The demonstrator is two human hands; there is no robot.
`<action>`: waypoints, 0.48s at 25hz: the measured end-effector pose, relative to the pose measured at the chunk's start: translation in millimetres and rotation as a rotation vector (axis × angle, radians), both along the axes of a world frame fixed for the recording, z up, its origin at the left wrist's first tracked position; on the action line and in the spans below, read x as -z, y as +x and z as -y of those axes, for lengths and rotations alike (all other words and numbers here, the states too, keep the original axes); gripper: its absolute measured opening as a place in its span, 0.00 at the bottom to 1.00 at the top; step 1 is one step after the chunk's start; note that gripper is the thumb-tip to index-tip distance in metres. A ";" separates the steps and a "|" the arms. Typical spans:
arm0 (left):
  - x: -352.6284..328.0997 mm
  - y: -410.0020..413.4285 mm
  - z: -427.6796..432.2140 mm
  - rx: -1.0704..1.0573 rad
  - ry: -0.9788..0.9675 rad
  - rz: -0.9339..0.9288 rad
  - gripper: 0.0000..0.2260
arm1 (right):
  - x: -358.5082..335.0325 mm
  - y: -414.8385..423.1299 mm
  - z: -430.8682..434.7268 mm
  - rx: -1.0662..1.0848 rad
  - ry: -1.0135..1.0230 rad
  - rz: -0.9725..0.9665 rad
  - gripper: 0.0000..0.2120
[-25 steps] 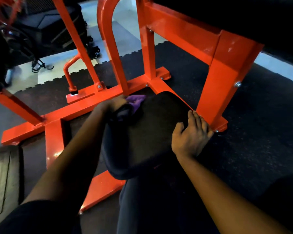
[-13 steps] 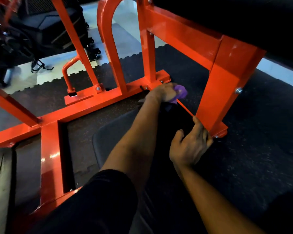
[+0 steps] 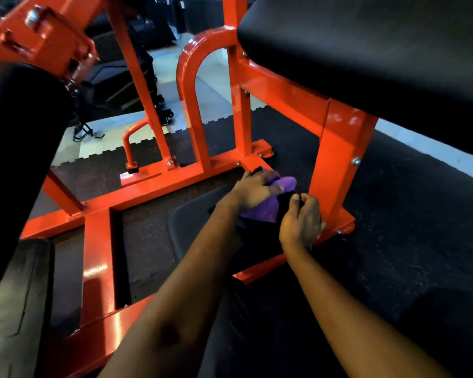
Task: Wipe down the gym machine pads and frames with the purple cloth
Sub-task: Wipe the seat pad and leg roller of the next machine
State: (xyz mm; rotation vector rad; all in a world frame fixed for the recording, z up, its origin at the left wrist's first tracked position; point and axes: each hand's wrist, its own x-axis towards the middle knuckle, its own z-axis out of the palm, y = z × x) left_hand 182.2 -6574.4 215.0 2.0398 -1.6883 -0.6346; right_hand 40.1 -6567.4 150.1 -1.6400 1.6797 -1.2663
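Left hand (image 3: 257,190): grasps the purple cloth (image 3: 268,212), fingers curled over the bunched fabric, thumb stretched toward the other hand. Presses the fabric down onto the low pad (image 3: 194,222).

Purple cloth: sits at the far right corner of the low pad, crumpled, with one fold bulging out past the fingertips. Lies near the foot of the orange upright (image 3: 336,173); contact with it cannot be told.

Right hand (image 3: 302,223): clenched on the right edge of the low pad, thumb on top, fingers curled round the rim. Sits just beside the cloth, between it and the upright's base plate.

Low pad: dark, round-cornered, grey along its left portion, in deep shadow beneath both forearms.

Orange frame (image 3: 159,184): stands on the black rubber floor (image 3: 421,227). Base beam runs along the floor just beyond the pad's far edge. Arched tube (image 3: 190,105) rises from that beam. Bolt (image 3: 356,161) shows on the right face of the upright.

Upper pad (image 3: 366,50): black, mounted above the upright, well apart from both hands.

Roller pad (image 3: 19,148): black, at the left, also well clear of the cloth.

Pale floor (image 3: 210,105): begins at the toothed far edge of the rubber floor. Dark equipment beyond it too dim to identify.
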 end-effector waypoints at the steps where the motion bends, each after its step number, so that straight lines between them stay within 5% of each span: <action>1: -6.6 1.2 -10.2 -0.007 -0.032 -0.204 0.27 | -7.7 -3.0 8.0 -0.015 0.084 0.006 0.25; 3: -7.1 19.4 -32.1 -0.126 -0.205 -0.426 0.23 | -25.2 -0.9 25.5 -0.049 0.251 -0.102 0.22; 5: -2.2 40.6 -58.2 -0.307 -0.315 -0.289 0.16 | -44.0 16.1 37.3 -0.109 0.333 -0.210 0.23; 9: 20.3 64.9 -109.0 -0.609 -0.052 0.137 0.17 | -80.1 50.2 78.6 -0.341 0.225 -0.197 0.13; 12: 34.5 64.8 -118.3 -0.603 0.085 0.190 0.20 | -80.9 66.8 118.5 -0.528 0.304 -0.405 0.24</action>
